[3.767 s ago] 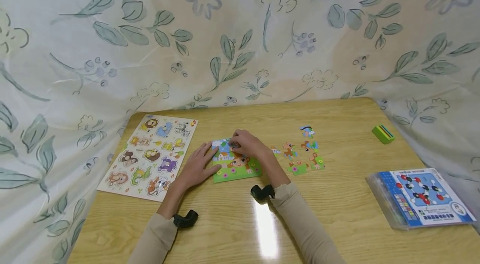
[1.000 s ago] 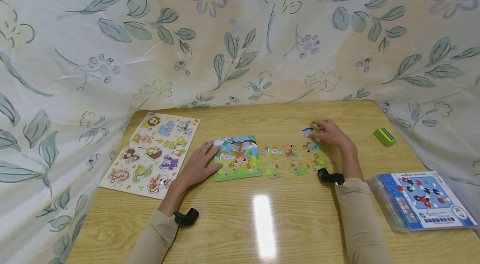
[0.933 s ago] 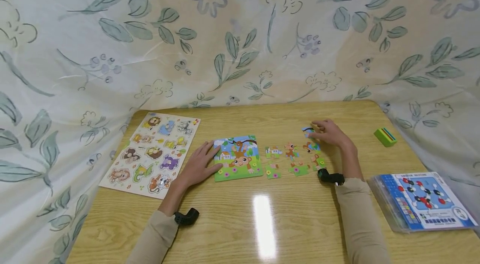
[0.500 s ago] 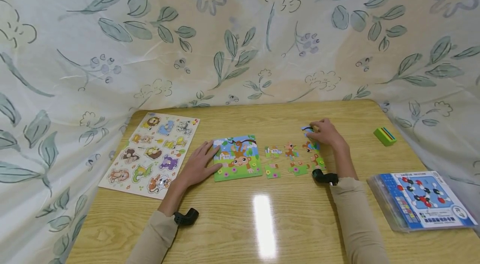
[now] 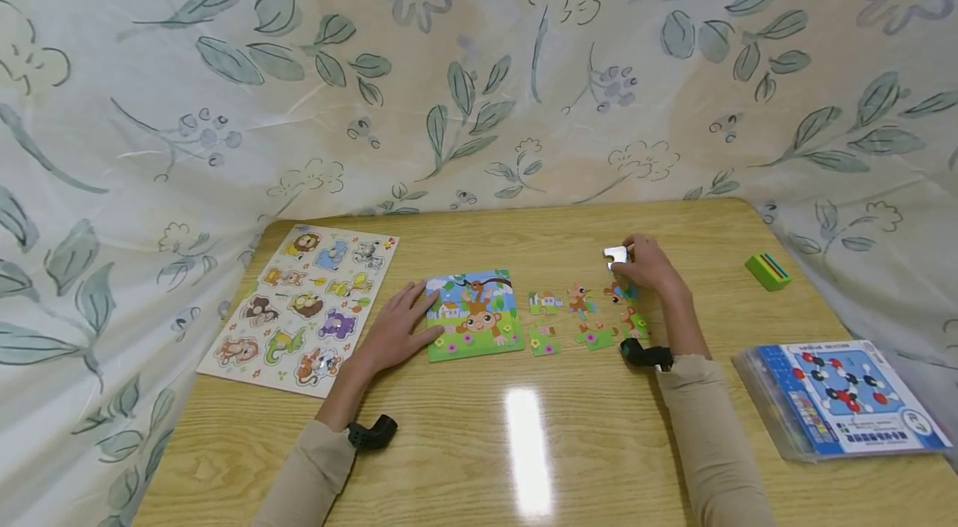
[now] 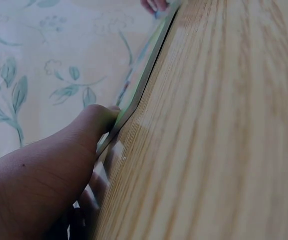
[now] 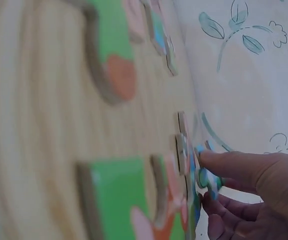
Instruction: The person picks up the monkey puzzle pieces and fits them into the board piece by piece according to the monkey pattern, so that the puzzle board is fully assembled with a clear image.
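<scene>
My left hand [image 5: 397, 326] lies with fingers spread over the left edge of the monkey picture puzzle [image 5: 473, 344]. In the left wrist view its thumb [image 6: 91, 122] rests against the puzzle board's edge. Beyond the loose pieces, my right hand [image 5: 651, 263] pinches a jigsaw piece [image 5: 615, 255] between thumb and fingers. That piece is tilted, its face white with glare in the head view; blue and green show on it in the right wrist view. Several loose jigsaw pieces, among them a house piece [image 5: 545, 302] and a green flower piece [image 5: 544, 341], lie between the hands.
An animal puzzle board [image 5: 299, 311] lies at the left of the wooden table [image 5: 449, 460]. On the right are a small green block [image 5: 767, 272] with coloured stripes and a packaged molecule-model set [image 5: 846, 398]. A floral cloth [image 5: 479, 70] hangs behind the table.
Earlier my right hand was over the monkey puzzle, then moved right to the far loose piece. It now has that piece pinched and tilted up. My left hand has stayed on the puzzle.
</scene>
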`<state>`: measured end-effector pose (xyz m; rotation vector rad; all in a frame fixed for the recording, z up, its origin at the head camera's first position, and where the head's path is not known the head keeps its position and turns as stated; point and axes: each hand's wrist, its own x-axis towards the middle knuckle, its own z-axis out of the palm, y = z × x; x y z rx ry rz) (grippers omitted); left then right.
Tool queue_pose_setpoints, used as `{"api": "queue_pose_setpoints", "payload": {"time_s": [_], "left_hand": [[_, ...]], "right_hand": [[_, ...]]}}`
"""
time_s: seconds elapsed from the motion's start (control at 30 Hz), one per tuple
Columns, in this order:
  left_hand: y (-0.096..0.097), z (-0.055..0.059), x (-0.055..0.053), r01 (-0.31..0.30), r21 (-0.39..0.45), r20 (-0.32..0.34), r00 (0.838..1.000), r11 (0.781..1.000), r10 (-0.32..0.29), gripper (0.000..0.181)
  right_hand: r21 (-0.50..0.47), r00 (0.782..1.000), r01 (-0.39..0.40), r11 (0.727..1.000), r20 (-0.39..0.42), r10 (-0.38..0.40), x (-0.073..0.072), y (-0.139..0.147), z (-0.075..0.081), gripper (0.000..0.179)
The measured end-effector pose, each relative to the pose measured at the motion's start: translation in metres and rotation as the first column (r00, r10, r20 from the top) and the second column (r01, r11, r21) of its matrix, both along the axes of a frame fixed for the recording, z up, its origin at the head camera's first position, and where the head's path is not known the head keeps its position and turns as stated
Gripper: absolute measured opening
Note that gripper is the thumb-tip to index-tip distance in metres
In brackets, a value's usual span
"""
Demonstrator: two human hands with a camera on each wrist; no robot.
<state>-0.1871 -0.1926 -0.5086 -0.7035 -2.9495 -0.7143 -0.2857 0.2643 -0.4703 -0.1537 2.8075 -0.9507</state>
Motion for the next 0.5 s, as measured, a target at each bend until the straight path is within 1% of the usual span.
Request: {"api": "queue_pose_setpoints", "payload": {"time_s": [0.07, 0.13, 0.2, 0.27, 0.37, 0.5], "left_hand": [[0.000, 0.000, 0.000, 0.002, -0.002, -0.005, 1.000, 1.000, -0.003, 0.067], [0.000, 0.000, 0.000, 0.004, -0.003, -0.009, 1.000, 1.000, -0.004, 0.067], [0.000, 0.000, 0.000, 0.004, -0.003, -0.011, 1.000, 1.000, -0.004, 0.067], [0.000, 0.000, 0.000, 0.005, -0.002, -0.011, 1.000, 1.000, -0.005, 0.067], [0.001, -0.001, 0.000, 0.006, 0.003, -0.008, 1.000, 1.000, -0.006, 0.068], [0.001, -0.001, 0.000, 0.005, 0.009, -0.004, 1.000, 1.000, -0.005, 0.068]], "right_hand": [[-0.042, 1.000, 0.019, 0.999, -0.003, -0.019, 0.001, -0.002, 0.001, 0.055], [-0.104, 0.999, 0.041, 0.994, -0.025, -0.043, 0.001, -0.006, 0.003, 0.053], [-0.197, 0.997, 0.053, 0.979, -0.046, -0.064, 0.002, -0.013, 0.007, 0.051], [-0.289, 0.996, 0.047, 0.956, -0.058, -0.066, 0.002, -0.023, 0.012, 0.049], [-0.402, 0.999, 0.007, 0.915, -0.038, -0.024, 0.005, -0.040, 0.020, 0.045], [-0.477, 0.998, -0.061, 0.877, -0.007, 0.066, 0.011, -0.067, 0.026, 0.040]]}}
